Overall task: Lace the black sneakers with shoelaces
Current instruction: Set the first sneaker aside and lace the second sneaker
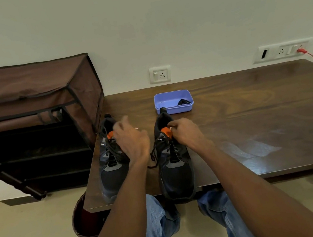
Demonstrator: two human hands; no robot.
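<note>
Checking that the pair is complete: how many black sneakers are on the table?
2. One black sneaker stands near the dark wooden table's left edge, under the left hand; the other sneaker stands to its right, where the right hand pinches at its orange tongue tab.

Two black sneakers with orange tongue tabs stand side by side at lower centre, toes toward the camera: the left sneaker (pixel 112 173) laced, the right sneaker (pixel 175 168) with a loose black shoelace (pixel 153 158) trailing between them.

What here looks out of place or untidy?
The right sneaker pokes its toe past the table edge, and a loose lace trails between the shoes. The left sneaker sits near the table corner. Nothing looks spilled or damaged.
</note>
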